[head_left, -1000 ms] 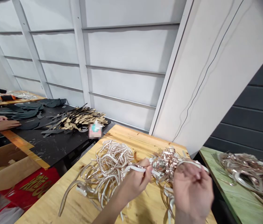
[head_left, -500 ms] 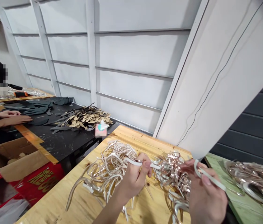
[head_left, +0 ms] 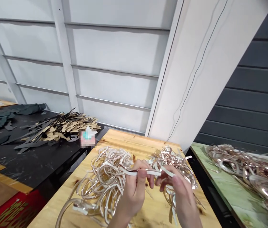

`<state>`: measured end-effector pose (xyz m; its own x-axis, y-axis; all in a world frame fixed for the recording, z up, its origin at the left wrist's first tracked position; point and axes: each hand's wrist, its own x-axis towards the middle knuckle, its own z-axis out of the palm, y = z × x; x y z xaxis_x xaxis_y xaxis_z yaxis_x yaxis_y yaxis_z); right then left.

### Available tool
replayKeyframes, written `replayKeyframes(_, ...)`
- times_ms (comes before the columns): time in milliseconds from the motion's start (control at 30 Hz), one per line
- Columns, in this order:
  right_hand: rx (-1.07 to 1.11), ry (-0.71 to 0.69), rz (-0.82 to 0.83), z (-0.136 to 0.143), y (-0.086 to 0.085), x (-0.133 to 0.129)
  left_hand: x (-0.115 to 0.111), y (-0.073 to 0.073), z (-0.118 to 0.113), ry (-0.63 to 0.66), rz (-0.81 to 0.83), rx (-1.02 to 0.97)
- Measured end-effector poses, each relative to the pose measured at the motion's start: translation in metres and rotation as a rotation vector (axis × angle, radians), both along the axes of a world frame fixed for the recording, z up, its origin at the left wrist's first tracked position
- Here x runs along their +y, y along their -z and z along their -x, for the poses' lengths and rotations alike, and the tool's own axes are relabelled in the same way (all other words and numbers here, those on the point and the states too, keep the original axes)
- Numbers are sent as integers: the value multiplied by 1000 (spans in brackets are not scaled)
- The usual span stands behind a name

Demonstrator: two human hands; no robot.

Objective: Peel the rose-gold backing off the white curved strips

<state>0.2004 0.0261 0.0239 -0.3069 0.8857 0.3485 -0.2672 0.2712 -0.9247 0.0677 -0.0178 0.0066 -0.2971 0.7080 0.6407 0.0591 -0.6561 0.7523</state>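
Observation:
My left hand [head_left: 134, 190] pinches a narrow strip, white with a shiny rose-gold face [head_left: 148, 172], between thumb and fingers. Its free end points toward my other hand. Thumb and fingers of my right hand [head_left: 183, 199] are closed on a second whitish strip [head_left: 167, 171]. The two strip ends are close together; I cannot tell whether they touch. Left of my hands lies a tangled heap of looped white and rose-gold strips [head_left: 107, 180]. Behind my right hand is a smaller shiny heap [head_left: 172, 158], partly hidden by it.
Both heaps lie on a wooden table [head_left: 124, 137]. To the right, a green board [head_left: 219, 180] carries more shiny strips [head_left: 250, 171]. A black table [head_left: 45, 164] at left holds tan and black scraps [head_left: 62, 126]. A red bag [head_left: 22, 207] is below it.
My right hand has moved left with its strip, bringing it close to my left hand. The view has turned right, so the co-worker at far left is out of sight.

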Motion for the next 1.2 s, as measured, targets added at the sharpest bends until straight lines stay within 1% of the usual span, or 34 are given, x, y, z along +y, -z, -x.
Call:
replayKeyframes(67, -27, -1, 7, 4, -2, -5, 2, 3, 1, 27, -14, -31)
replayKeyframes(167, -19, -20, 19, 3, -1, -5, 4, 6, 2, 41, -6, -41)
replayKeyframes(300, -21, -118, 12, -1, 5, 4, 6, 6, 6, 53, 25, 7)
replayKeyframes(467, 52, -163, 77, 0, 12, 11, 6, 3, 8, 61, 63, 110)
replayKeyframes(567, 163, -125, 153, 5, 16, 8, 8, 4, 6, 85, 85, 154)
replayKeyframes(700, 298, -37, 253, 13, 24, 5, 12, 12, 2, 146, 104, 122)
replayKeyframes(767, 347, -9, 277, 15, 30, 5, 14, 17, 0, 112, 91, 156)
replayKeyframes(867, 388, 35, 311, 16, 38, 8, 16, 22, -1, 1, 30, 256)
replayKeyframes(933, 394, 51, 329, 17, 41, 9, 17, 24, -1, -45, -6, 298)
replayKeyframes(1033, 390, 65, 340, 19, 42, 10, 18, 25, -1, -56, -20, 311)
replayKeyframes(1100, 406, 106, 347, 20, 42, 11, 18, 24, 0, -62, -39, 295)
replayKeyframes(1200, 426, 139, 344, 23, 40, 11, 18, 22, 0, -106, -77, 279)
